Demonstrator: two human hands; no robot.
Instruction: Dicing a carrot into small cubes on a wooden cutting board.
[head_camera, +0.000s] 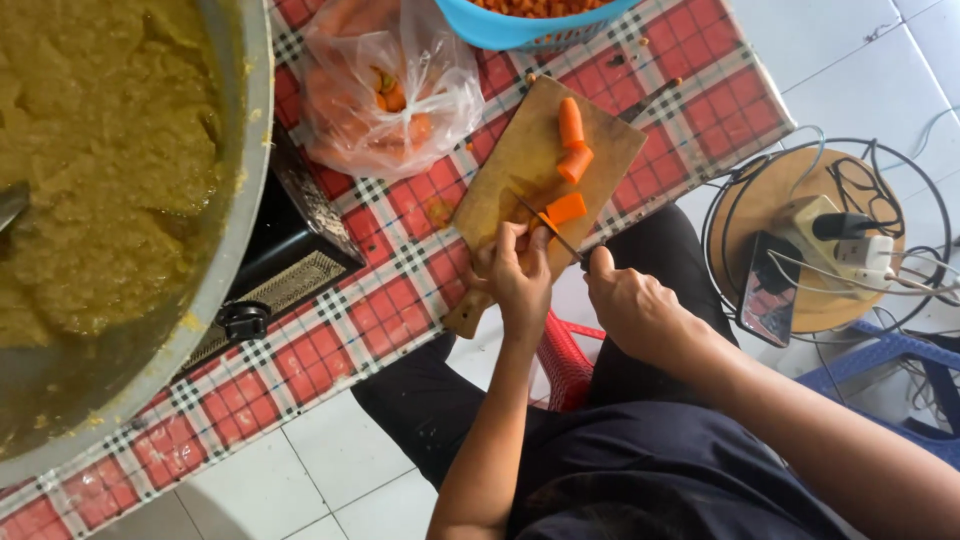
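Left hand (517, 272) pins a carrot piece (565, 209) to the cutting board (520, 165), fingertips curled clear, while right hand (625, 300) grips the knife (550, 233) slicing beside them.

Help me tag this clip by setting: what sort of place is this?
Probably a home or small food-prep kitchen corner. A big metal pot of yellow-green mash sits on a stove, and the hands cut carrot pieces on a wooden cutting board laid on a red checked tablecloth over white floor tiles.

Checked red table (400, 300) bears wooden cutting board (520, 170); plastic carrot bag (400, 90); blue basket (520, 25); stove (290, 250).
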